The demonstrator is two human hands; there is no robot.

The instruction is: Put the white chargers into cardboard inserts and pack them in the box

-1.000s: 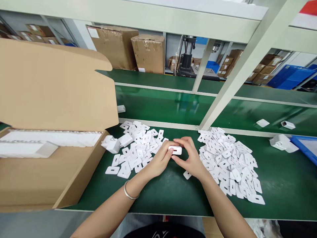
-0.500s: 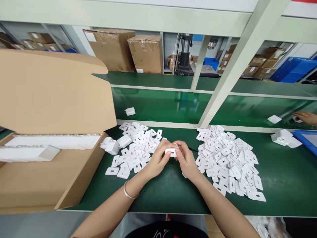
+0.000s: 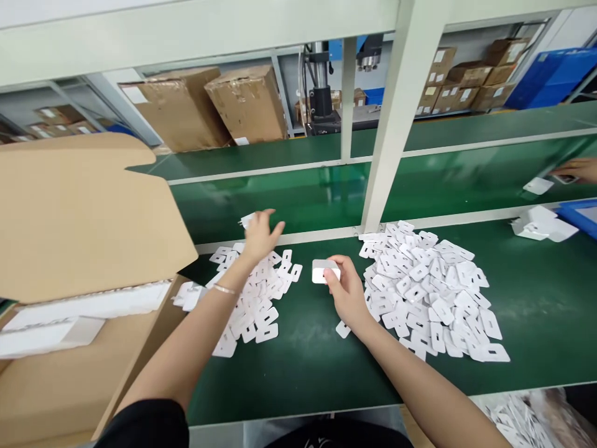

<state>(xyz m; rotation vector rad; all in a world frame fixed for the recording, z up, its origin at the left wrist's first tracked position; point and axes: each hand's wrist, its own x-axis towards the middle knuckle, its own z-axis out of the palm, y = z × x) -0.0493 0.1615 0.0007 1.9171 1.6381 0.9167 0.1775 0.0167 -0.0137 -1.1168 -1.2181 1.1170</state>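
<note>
Left hand (image 3: 259, 238): stretched forward to the near edge of the belt, fingers (image 3: 263, 216) loosely apart with the thumb out to the side; the fingertips are at a small white plug (image 3: 247, 220). I cannot tell whether it is gripped.
Left wrist: a thin bracelet (image 3: 225, 289), above the left pile.
Right hand (image 3: 346, 291): low over the table, thumb and fingers closed narrowly on a white block (image 3: 324, 272), pinched at its right end.
White block: held just above the green mat, in the gap between the two piles.
Left pile (image 3: 261, 305): flat white plastic tabs with slots, scattered under the left forearm.
Right pile (image 3: 433, 289): many more of the same tabs, just beside the right hand.
Table (image 3: 303, 367): covered in dark green mat, with a pale rail at its far edge.
Belt (image 3: 308, 196): glossy green, running beyond the rail.
Cardboard box (image 3: 74, 218): open on the left, flap raised, white packs inside.
Post (image 3: 396, 124): a pale frame upright rising from the rail.
Far right: another person's hand (image 3: 577, 169) on the belt, white plugs (image 3: 541, 224) near a blue tray.
Room: brown cartons (image 3: 209, 106) and blue crates (image 3: 550, 68) stacked behind the line.
</note>
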